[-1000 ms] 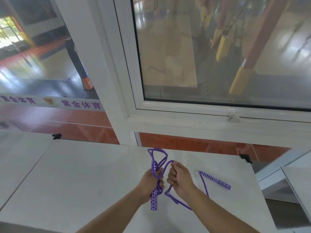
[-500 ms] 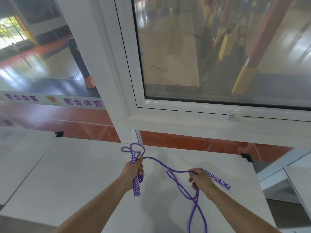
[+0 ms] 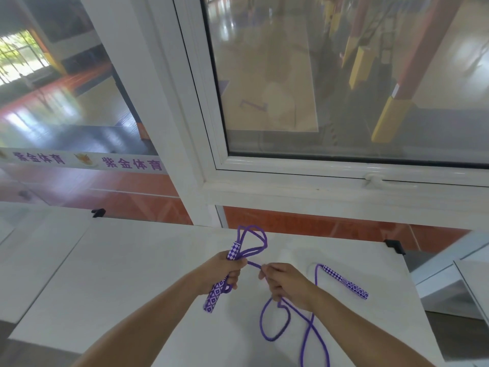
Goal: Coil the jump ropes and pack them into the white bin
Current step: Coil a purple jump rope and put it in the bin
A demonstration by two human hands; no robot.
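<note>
A purple jump rope [image 3: 275,324] with purple-and-white chequered handles is spread over the white table [image 3: 119,282]. My left hand [image 3: 225,271] grips one handle [image 3: 215,296] together with a few rope loops that stick up above the fist. My right hand [image 3: 284,283] holds the rope a short way to the right, with a taut stretch between both hands. The other handle [image 3: 344,281] lies flat on the table to the right. Loose rope curls below my right hand toward the near edge. No white bin is in view.
A white-framed window [image 3: 291,192] stands just behind the table, with a gym floor beyond it. Black clips [image 3: 394,245] sit at the table's far corners. Another white table [image 3: 473,282] lies to the right, across a gap.
My right hand came back from the far handle toward my left hand, bringing rope with it. My left hand shifted right and nearer; the loops above it are bigger.
</note>
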